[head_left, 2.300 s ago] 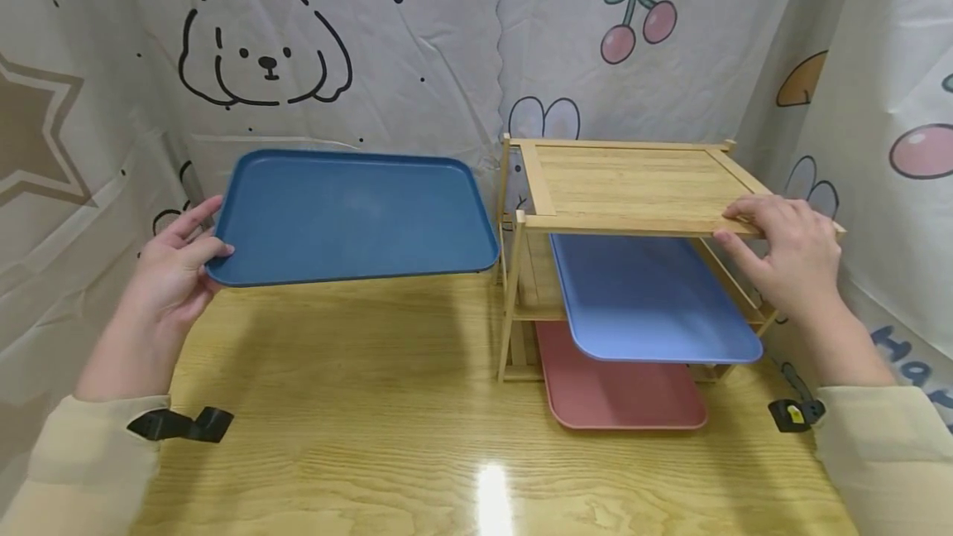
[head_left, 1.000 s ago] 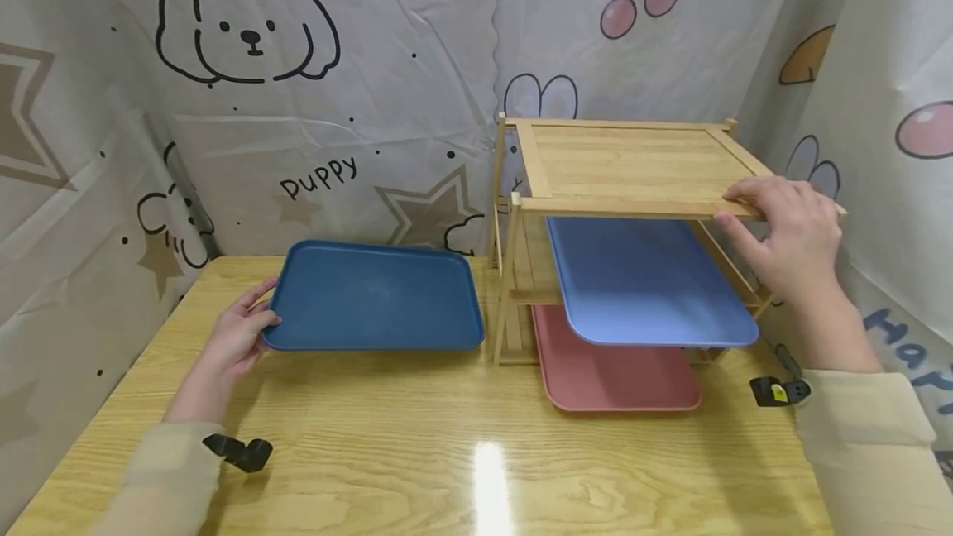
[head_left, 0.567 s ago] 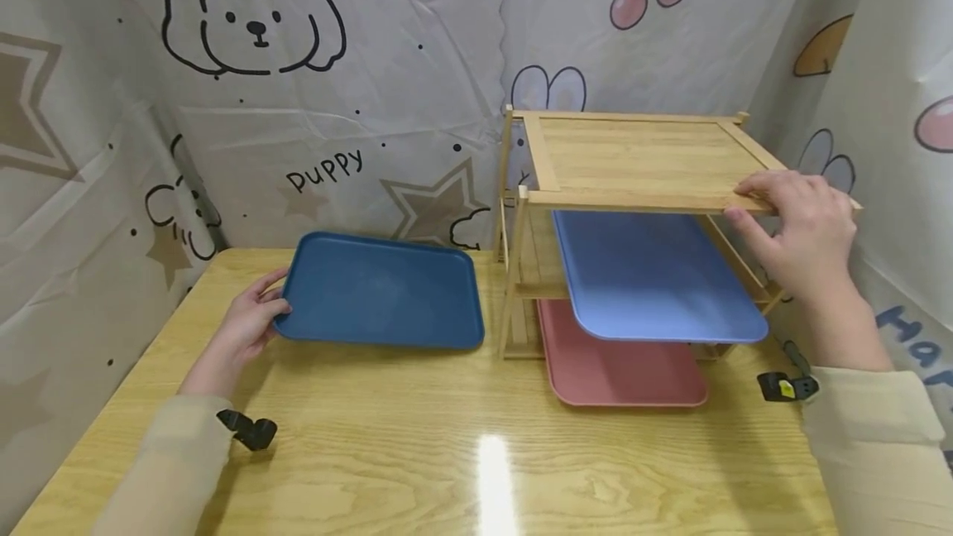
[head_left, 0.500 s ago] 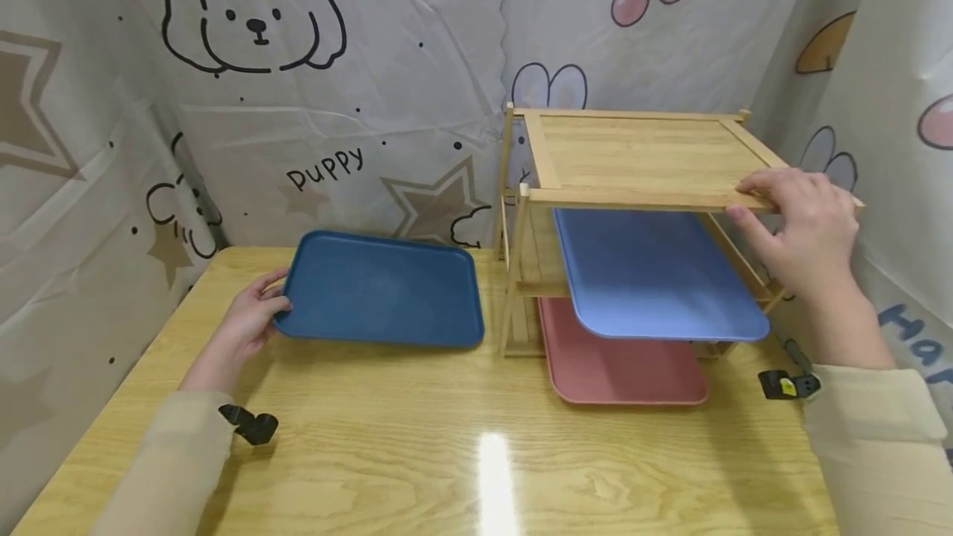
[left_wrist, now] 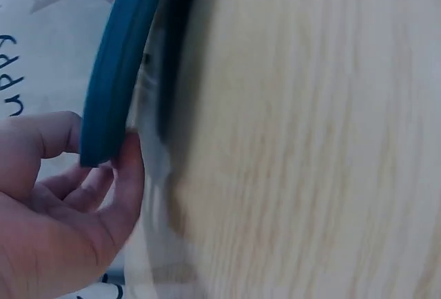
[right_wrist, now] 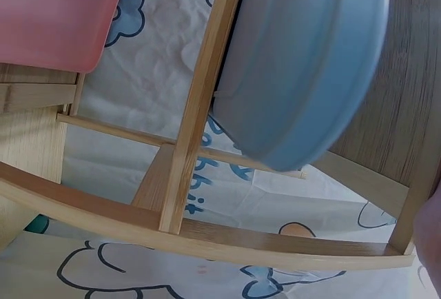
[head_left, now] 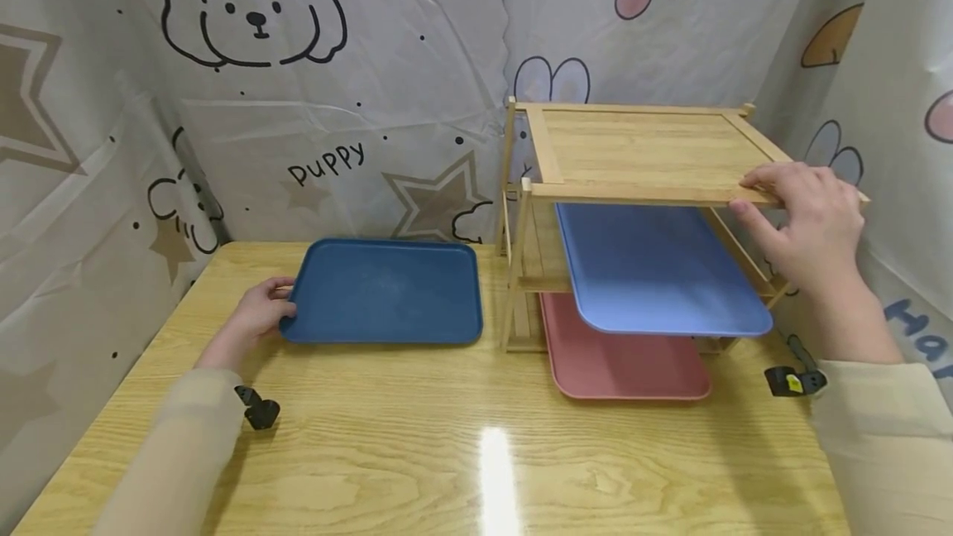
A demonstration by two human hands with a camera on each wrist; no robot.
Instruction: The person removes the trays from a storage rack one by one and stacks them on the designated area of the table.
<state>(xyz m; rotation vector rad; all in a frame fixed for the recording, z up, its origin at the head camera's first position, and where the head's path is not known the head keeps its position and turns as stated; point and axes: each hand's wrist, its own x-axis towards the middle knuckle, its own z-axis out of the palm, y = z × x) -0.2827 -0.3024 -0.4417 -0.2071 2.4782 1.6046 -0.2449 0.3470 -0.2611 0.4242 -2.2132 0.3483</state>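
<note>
Three trays are in view: one dark blue tray (head_left: 383, 292) at eight o'clock from the centre of the head view, one light blue tray (head_left: 658, 271) at three o'clock and one pink tray (head_left: 633, 366) at four o'clock. One wooden rack (head_left: 640, 143) stands at two o'clock on one table (head_left: 372, 428); the light blue tray juts from its middle level, the pink from its lowest. There are two hands, each with one black wrist device beyond it.

Compared with the earliest frame, the dark blue tray is much lower: it was up in front of the cloth (head_left: 387, 48), and now it is down by the tabletop, left of the rack and apart from it. Its slant of half a second ago has levelled out. The light blue and pink trays keep their places in the rack.

The left hand (head_left: 260, 308) is partly closed, pinching the dark blue tray's near-left corner, at about eight o'clock on the tray, thumb on one face and fingertips on the other. The right hand (head_left: 815, 217) is half curled at three o'clock, gripping the rack's top edge near its front right corner.
</note>
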